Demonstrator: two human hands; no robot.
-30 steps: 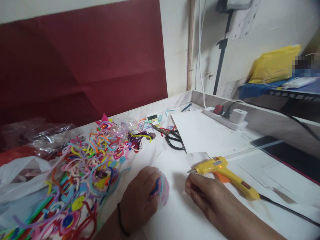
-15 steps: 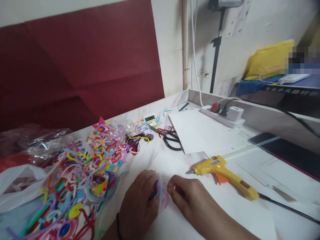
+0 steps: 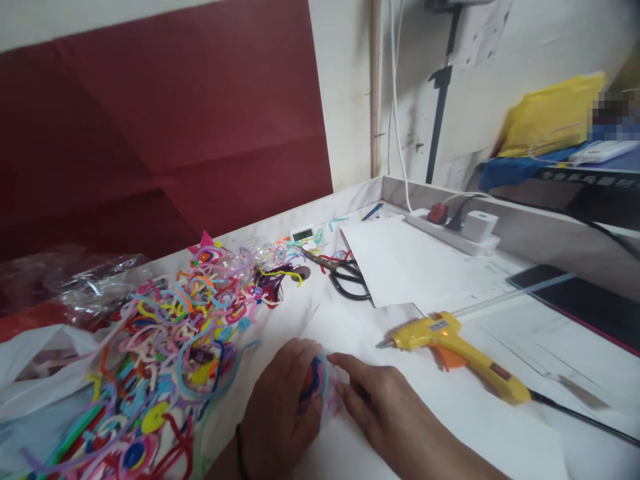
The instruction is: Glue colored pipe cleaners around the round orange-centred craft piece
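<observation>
My left hand [image 3: 283, 407], with a dark band at the wrist, is curled around a small coiled fuzzy-stem piece [image 3: 319, 379] in blue, pink and orange. Its fingers hide much of the coil. From the coil's right edge sticks out a see-through film with pink marks [image 3: 331, 393]. My right hand [image 3: 373, 397] has its index fingertip at the coil's upper edge and its thumb on the film, gripping there. White paper [image 3: 345, 453] lies beneath both hands. To the right rests a yellow glue gun [image 3: 463, 353] with a small orange light on.
A heap of colourful fuzzy stems [image 3: 175, 353] spreads over the left side, beside plastic bags [image 3: 45, 353]. Black-handled scissors [image 3: 350, 280] and a small digital display [image 3: 303, 235] lie behind. Farther right are a power strip [image 3: 455, 233] and a dark phone [image 3: 575, 300].
My right index finger has stretched left onto the coil's edge, and the thumb has parted from it. My left hand keeps its hold. The view has shifted slightly.
</observation>
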